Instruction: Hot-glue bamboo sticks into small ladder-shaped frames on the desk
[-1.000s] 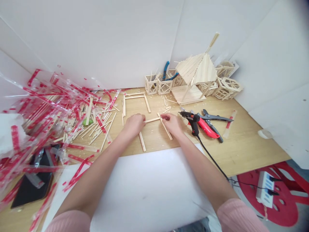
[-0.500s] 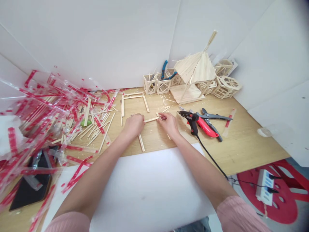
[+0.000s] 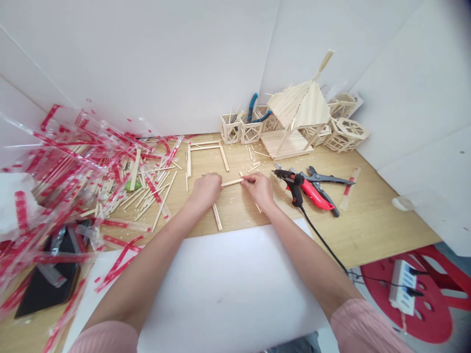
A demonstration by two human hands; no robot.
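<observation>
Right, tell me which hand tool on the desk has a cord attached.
The glue gun, black and red, right of the right hand. Its black cord runs off the desk edge; the pruning shears beside it have none.

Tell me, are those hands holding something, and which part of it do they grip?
Yes. The left hand and right hand hold one thin wooden stick between them, each pinching one end, just above the table.

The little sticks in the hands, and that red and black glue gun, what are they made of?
The sticks look like bare pale wood, perhaps bamboo: matte, straw-coloured, thin and straight, like the little roofed house behind. The left hand and right hand press on them. The glue gun looks like smooth hard plastic, slightly shiny.
</observation>
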